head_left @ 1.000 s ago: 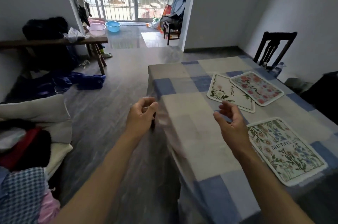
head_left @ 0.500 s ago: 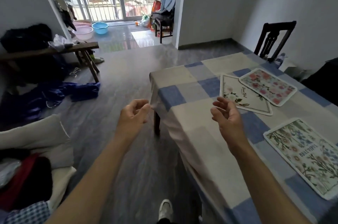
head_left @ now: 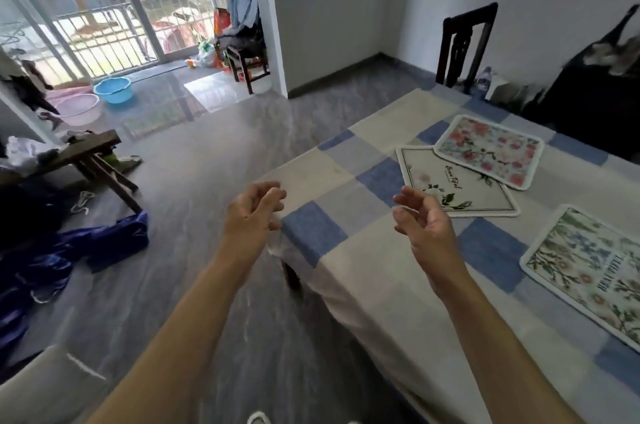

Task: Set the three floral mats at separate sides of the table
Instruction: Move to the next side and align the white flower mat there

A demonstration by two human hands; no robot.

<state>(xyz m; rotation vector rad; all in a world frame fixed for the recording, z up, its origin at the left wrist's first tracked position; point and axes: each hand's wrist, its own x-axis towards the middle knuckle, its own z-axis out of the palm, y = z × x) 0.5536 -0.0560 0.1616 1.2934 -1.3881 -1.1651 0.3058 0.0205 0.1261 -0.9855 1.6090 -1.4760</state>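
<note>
Grey streaked floor [head_left: 214, 153]: takes up the left half and centre, glossy toward the far end.

Table [head_left: 374, 288] under a blue-and-cream checked cloth: runs from the near right to the far right, with the cloth hanging over the near-left edge.

Barred sliding door [head_left: 104, 8]: far left, bright outside.

Black bag [head_left: 595, 105]: far right, beyond the table.

Dark wooden bench [head_left: 90, 150]: left, piled with clutter. Crumpled blue fabric [head_left: 104, 240] on the floor just near it.

Dark chair [head_left: 464, 43]: at the table's far end, back upright. Second chair [head_left: 244, 60] by the door, draped with clothes.

Three mats, all flat on the cloth:
- Blue-and-green floral mat [head_left: 588, 271]: near right, cut off by the right edge of the view, well apart from the other two.
- Cream mat [head_left: 460, 188] with script and a flower sprig: mid-table.
- Pink floral mat [head_left: 488, 150]: just beyond it, overlapping the cream mat's far-right corner.

Left hand [head_left: 251, 219]: hovers off the table's near-left corner, back toward the camera, fingers loosely curled with the thumb near the fingertips, grasps nothing.

Right hand [head_left: 426, 226]: raised above the cloth, palm turned left, fingers relaxed and half bent, grasps nothing. Sits just near-left of the cream mat.

Pink basin [head_left: 76, 108] and blue basin [head_left: 112, 89]: side by side on the floor by the door.
</note>
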